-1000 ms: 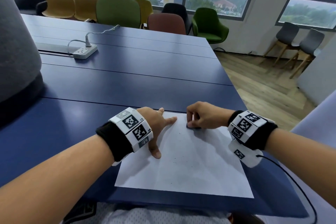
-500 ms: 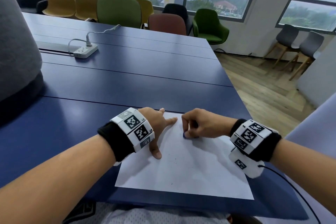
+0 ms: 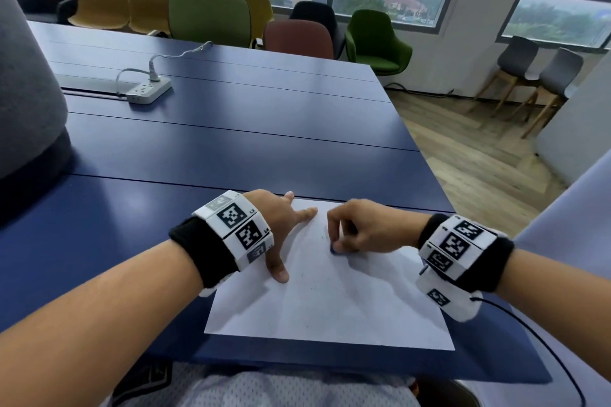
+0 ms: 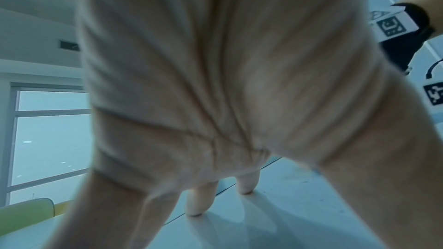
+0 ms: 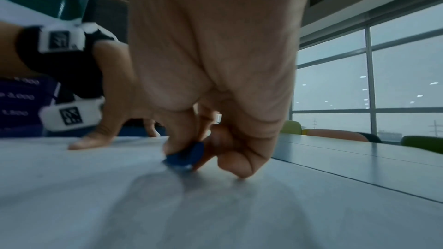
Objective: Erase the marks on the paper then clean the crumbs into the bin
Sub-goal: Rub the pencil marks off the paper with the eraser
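From the head camera I see both of my hands on the white paper (image 3: 330, 301), which lies flat on the blue bench (image 3: 231, 149) at its near edge. My left hand (image 3: 277, 225) is spread, fingers straight, pressing the sheet's far left corner, thumb stretched back toward me. Just to its right, my right hand (image 3: 360, 228) is curled over a small blue eraser (image 3: 334, 250), and only a sliver of blue peeks out under the fingertips.

The right wrist camera gives me what the head view can't: the eraser (image 5: 185, 155) pinched between thumb and fingers (image 5: 182, 132), its lower edge touching the paper (image 5: 120, 205), with the other fingers tucked in beside it. It also catches the left hand (image 5: 115, 120) from the side, thumb flat on the sheet beyond the eraser. This picture is smeared, so I can't make out the eraser's shape.

The left wrist camera is mostly palm: the left hand (image 4: 215, 92) fills it, two fingertips (image 4: 199, 204) planted on the paper (image 4: 287, 205), and a few dark specks lie to the right of them. In the head view, faint specks (image 3: 322, 236) sit between the two hands; whether they are marks or crumbs I can't tell. No bin shows in any view. Beyond my left hand a white power strip (image 3: 148, 91) lies well apart on the bench.
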Motion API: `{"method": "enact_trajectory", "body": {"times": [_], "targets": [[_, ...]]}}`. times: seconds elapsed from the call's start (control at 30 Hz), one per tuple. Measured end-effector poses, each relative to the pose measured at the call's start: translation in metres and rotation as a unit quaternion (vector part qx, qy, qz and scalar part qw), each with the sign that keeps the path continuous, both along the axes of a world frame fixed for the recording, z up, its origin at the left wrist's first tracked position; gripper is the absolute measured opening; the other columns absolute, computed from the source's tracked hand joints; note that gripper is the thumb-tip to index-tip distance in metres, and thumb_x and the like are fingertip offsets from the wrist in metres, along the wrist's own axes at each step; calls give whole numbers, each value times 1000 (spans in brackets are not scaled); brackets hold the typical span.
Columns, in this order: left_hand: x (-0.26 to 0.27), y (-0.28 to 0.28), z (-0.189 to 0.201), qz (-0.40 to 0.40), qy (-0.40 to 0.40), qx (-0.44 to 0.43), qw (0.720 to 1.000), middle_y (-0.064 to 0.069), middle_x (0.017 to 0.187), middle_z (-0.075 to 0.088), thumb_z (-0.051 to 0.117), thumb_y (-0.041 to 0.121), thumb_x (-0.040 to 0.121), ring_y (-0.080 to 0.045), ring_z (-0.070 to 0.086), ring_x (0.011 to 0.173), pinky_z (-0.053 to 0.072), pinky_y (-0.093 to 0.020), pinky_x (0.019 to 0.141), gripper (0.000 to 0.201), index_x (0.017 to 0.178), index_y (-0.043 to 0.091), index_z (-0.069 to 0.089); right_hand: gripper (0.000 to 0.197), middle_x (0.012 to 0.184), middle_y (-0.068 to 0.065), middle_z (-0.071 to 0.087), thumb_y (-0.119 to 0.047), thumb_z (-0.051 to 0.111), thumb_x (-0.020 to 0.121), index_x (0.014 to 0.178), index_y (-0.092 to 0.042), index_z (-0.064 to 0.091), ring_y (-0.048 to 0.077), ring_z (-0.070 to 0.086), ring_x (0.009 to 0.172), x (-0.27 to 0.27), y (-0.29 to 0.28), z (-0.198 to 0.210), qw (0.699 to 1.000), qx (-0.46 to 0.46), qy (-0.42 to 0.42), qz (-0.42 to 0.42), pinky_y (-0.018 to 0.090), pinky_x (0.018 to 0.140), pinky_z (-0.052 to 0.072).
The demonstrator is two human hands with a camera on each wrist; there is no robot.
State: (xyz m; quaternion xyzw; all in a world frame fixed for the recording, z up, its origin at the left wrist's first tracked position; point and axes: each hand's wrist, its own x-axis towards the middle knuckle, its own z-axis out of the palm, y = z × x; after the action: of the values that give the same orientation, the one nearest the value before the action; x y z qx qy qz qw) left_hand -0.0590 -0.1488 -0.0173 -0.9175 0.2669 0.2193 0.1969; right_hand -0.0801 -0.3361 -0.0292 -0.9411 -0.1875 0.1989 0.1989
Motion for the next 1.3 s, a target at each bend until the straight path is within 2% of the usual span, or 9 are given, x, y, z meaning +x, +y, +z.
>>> {"method": "enact_trajectory", "body": {"times": [0.1, 0.23, 0.43, 0.57, 0.63, 0.77, 0.93, 1.1, 1.3], "targets": [[1, 0, 0, -2, -2, 3, 1000, -4, 165, -5, 80, 67, 60, -29, 51, 128, 44, -33, 82, 131, 152, 45, -12, 12, 60, -8, 55, -21, 70, 84, 81, -16, 60, 4, 48, 50, -1, -2, -6, 998, 24, -41, -37, 18, 52, 39], [0, -2, 0, -2, -1, 9, 1000, -5, 164, -6, 79, 67, 60, -28, 48, 131, 44, -34, 84, 132, 152, 44, -13, 9, 62, -6, 59, -22, 73, 80, 79, -18, 65, 4, 49, 54, -15, 0, 4, 996, -13, 67, 58, 20, 56, 42], [1, 0, -1, -10, -11, 9, 1000, -4, 165, -4, 78, 69, 61, -27, 50, 129, 40, -32, 78, 130, 152, 45, -11, 18, 58, -9, 54, -21, 71, 83, 73, -23, 56, 5, 48, 51, -6, 3, -7, 997, 29, -55, -43, 19, 53, 38], [2, -1, -1, -6, -1, 11, 1000, -4, 164, -7, 79, 68, 61, -26, 48, 132, 42, -33, 81, 131, 152, 44, -13, 10, 59, -8, 53, -21, 72, 81, 77, -20, 63, 5, 46, 53, -27, -5, -1, 998, 6, 51, 41, 16, 53, 38], [2, 0, -2, -6, 1, 8, 1000, -4, 164, -7, 79, 68, 61, -25, 47, 133, 43, -33, 83, 131, 151, 44, -14, 10, 60, -8, 54, -22, 72, 82, 78, -19, 63, 5, 47, 53, -18, -8, -1, 1000, 2, 17, 9, 18, 53, 40], [2, 0, -2, -4, 2, 15, 1000, -3, 164, -8, 79, 69, 61, -25, 46, 134, 46, -35, 88, 132, 151, 45, -15, 15, 63, -9, 54, -22, 70, 83, 77, -20, 57, 6, 50, 56, -6, -9, -10, 991, 7, -86, -99, 10, 46, 35], [2, -2, 0, -6, 9, 18, 1000, -4, 164, -9, 79, 69, 60, -26, 48, 132, 46, -35, 85, 133, 151, 44, -15, 8, 60, -7, 59, -19, 72, 81, 78, -16, 65, 5, 49, 53, -19, -15, 4, 997, -1, 74, 21, 20, 53, 40], [1, -2, 0, -6, 7, 19, 1000, -4, 164, -8, 78, 69, 61, -25, 48, 132, 48, -36, 93, 132, 151, 44, -15, 17, 64, -8, 56, -23, 71, 84, 75, -21, 57, 4, 50, 55, -5, -6, -4, 996, 7, -55, -77, 17, 51, 37], [2, -2, 1, -2, 20, 23, 1000, -4, 164, -10, 79, 68, 61, -25, 46, 134, 48, -40, 97, 133, 151, 44, -15, 8, 61, -7, 58, -21, 73, 81, 78, -20, 65, 4, 48, 54, -35, -10, 2, 996, -1, 77, 50, 20, 55, 42]]}}
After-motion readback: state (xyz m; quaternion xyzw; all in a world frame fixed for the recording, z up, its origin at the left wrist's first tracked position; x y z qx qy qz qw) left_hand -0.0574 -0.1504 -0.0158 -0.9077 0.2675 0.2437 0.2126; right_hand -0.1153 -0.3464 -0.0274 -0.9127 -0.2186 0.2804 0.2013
